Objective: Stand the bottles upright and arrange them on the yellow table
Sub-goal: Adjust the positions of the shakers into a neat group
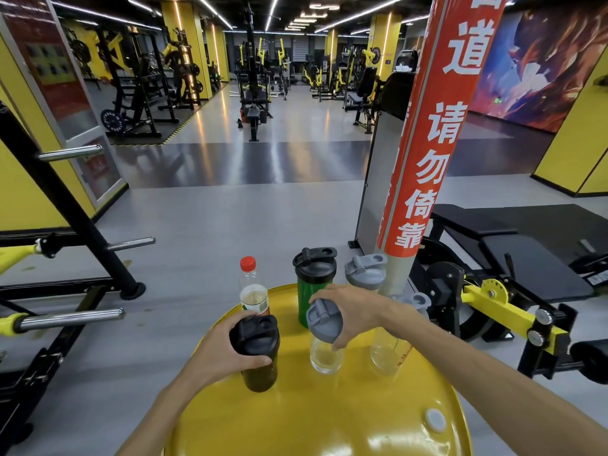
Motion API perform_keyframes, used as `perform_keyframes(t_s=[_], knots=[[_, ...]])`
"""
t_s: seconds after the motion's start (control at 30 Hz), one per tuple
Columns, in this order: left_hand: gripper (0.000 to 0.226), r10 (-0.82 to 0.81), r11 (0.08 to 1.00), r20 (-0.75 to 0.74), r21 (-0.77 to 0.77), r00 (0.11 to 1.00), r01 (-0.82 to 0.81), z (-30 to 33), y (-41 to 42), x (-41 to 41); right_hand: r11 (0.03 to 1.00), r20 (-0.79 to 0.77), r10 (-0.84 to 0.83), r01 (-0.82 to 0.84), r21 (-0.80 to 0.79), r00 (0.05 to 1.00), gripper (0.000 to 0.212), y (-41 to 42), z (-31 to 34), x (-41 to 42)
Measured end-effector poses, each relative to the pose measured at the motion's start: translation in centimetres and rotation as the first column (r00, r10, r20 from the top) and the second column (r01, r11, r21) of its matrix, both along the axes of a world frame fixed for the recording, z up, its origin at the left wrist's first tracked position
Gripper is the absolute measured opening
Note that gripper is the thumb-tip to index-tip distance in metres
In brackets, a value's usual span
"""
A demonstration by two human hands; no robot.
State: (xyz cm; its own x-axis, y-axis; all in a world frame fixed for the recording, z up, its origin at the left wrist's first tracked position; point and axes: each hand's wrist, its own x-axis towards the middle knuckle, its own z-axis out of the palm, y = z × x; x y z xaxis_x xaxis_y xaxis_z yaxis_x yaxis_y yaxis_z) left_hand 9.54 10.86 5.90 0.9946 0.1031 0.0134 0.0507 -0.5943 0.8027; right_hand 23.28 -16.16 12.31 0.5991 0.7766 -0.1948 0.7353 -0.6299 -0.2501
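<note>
Several bottles stand upright on the round yellow table (pixel 329 409). My left hand (pixel 227 350) grips a dark shaker bottle with a black lid (pixel 258 350) at the table's left side. My right hand (pixel 352 311) holds a clear shaker with a grey lid (pixel 325 340) by its top. Behind them are a red-capped plastic bottle (pixel 251 287), a green shaker with a black lid (pixel 312 281) and a grey-lidded shaker (pixel 365 271). Another clear grey-lidded shaker (pixel 391 343) stands to the right, partly hidden by my right forearm.
A pole wrapped in a red banner (pixel 427 159) rises at the table's far right edge. A black weight bench (pixel 513 245) and yellow machine parts lie to the right. A black rack with steel pegs (pixel 72 291) stands on the left. A grey plug (pixel 436 419) sits in the tabletop.
</note>
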Motion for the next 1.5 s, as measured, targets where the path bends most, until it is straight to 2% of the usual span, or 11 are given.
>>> perform_keyframes(t_s=[0.47,0.57,0.73,0.9,1.03,1.13,1.3,1.5], knots=[[0.089,-0.007,1.0,-0.001,-0.024,1.0,0.007,-0.7,0.8,1.5,1.0,-0.014,0.003,-0.003,-0.008,1.0,0.089,0.3,-0.4,1.1],[0.089,-0.017,0.999,0.006,-0.032,1.0,0.017,-0.7,0.8,1.4,0.999,-0.029,-0.01,0.009,-0.041,1.0,0.099,0.0,-0.1,0.8],[0.104,-0.013,0.999,-0.025,-0.05,1.0,0.012,-0.9,1.0,1.2,0.995,-0.081,-0.082,0.086,0.048,0.993,0.112,-4.0,2.3,-0.2],[0.116,0.017,0.997,-0.017,-0.071,1.0,-0.018,-1.0,1.5,0.7,0.981,-0.088,-0.188,0.183,-0.071,0.978,0.114,-11.0,3.0,0.2],[0.114,0.008,0.996,0.003,-0.085,1.0,-0.008,-0.5,1.2,0.4,0.962,-0.104,-0.251,0.236,-0.14,0.962,0.121,-13.6,2.1,0.5],[0.106,-0.005,0.996,0.01,-0.093,1.0,0.006,-0.2,0.8,0.3,0.962,-0.067,-0.255,0.247,-0.118,0.964,0.111,-13.4,1.4,1.0],[0.123,-0.017,0.996,0.01,-0.085,1.0,0.018,-0.6,0.6,0.3,0.975,-0.059,-0.21,0.205,-0.089,0.976,0.097,-12.2,2.1,2.3],[0.107,-0.027,0.996,0.036,-0.082,0.999,0.03,-0.7,0.4,0.1,0.975,-0.059,-0.22,0.218,-0.034,0.974,0.095,-11.1,1.9,2.9]])
